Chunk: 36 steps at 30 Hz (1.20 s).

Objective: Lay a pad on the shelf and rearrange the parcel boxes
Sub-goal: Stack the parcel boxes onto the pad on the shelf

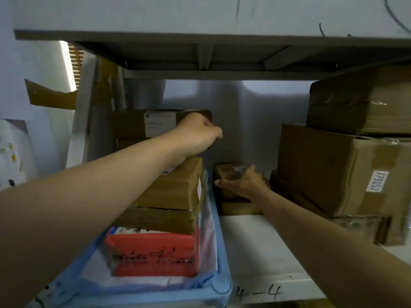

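Note:
A blue and white pad (213, 258) covers the left part of the shelf (262, 252). On it stands a stack: a red parcel (153, 252) at the bottom and two taped brown boxes (175, 190) above. My left hand (198, 134) reaches over the stack to the back, its fingers closed on the right end of a brown box with a white label (142, 124). My right hand (242, 182) rests with spread fingers on a small brown box (229, 171) at the back middle, which sits on another flat box (240, 208).
Large cardboard boxes (333, 170) are stacked at the right, one with a white label reading 1791152, another taped box (360, 101) on top. An upper shelf board (211, 56) hangs low overhead. "4-4" is written on the shelf's front edge.

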Each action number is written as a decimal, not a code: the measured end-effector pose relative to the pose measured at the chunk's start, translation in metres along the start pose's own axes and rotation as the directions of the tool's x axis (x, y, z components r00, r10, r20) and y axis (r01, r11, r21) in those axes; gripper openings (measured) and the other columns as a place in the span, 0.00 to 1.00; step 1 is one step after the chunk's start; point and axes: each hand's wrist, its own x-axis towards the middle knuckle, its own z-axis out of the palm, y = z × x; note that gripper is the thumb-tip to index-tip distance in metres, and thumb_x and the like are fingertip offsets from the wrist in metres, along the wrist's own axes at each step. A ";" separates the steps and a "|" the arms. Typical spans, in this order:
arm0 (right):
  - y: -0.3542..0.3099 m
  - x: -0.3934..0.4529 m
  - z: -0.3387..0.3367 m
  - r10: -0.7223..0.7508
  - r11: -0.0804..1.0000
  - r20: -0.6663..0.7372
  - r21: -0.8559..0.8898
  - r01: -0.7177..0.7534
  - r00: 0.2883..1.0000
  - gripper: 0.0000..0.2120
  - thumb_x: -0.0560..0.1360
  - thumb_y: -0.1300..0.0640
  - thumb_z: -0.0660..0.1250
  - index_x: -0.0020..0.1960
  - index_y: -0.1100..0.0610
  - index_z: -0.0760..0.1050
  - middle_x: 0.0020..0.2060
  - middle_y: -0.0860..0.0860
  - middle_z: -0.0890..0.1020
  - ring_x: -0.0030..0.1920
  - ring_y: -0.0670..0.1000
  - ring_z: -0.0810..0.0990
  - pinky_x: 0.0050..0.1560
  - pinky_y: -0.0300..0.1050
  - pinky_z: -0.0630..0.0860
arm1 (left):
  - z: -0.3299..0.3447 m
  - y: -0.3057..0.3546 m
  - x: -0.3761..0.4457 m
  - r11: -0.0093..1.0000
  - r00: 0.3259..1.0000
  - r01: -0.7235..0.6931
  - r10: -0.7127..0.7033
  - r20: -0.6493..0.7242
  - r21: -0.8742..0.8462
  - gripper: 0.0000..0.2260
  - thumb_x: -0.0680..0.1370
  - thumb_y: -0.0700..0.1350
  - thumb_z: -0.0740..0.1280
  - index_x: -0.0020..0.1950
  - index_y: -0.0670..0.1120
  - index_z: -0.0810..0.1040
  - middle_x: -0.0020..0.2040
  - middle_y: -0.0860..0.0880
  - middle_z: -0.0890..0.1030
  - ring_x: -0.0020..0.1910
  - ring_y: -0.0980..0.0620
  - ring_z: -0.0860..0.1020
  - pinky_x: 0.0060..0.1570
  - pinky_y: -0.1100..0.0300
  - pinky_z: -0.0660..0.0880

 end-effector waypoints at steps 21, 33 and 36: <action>0.018 -0.023 -0.065 0.073 0.390 0.082 0.915 -0.104 0.994 0.26 0.74 0.31 0.57 0.63 0.47 0.75 0.55 0.56 0.79 0.55 0.60 0.77 0.60 0.61 0.75 | 0.014 0.008 0.002 0.994 0.997 0.076 -0.075 0.018 -0.076 0.09 0.80 0.47 0.67 0.57 0.44 0.80 0.51 0.44 0.83 0.49 0.49 0.81 0.44 0.60 0.77; 0.010 -0.071 -0.090 -0.182 0.351 -0.323 0.861 0.368 0.929 0.18 0.78 0.38 0.57 0.56 0.48 0.75 0.54 0.55 0.81 0.52 0.54 0.80 0.52 0.55 0.78 | 0.027 0.047 -0.001 0.695 0.973 0.232 -0.154 0.174 -0.681 0.37 0.75 0.59 0.70 0.79 0.52 0.58 0.74 0.38 0.68 0.66 0.35 0.74 0.63 0.39 0.75; 0.005 -0.072 -0.092 -0.327 0.439 -0.400 0.738 0.513 0.856 0.26 0.66 0.31 0.61 0.53 0.49 0.74 0.52 0.54 0.79 0.54 0.56 0.79 0.53 0.57 0.77 | 0.018 0.053 -0.003 0.750 0.985 0.147 -0.167 0.030 -0.645 0.37 0.72 0.63 0.71 0.76 0.52 0.63 0.71 0.43 0.71 0.66 0.37 0.73 0.63 0.37 0.74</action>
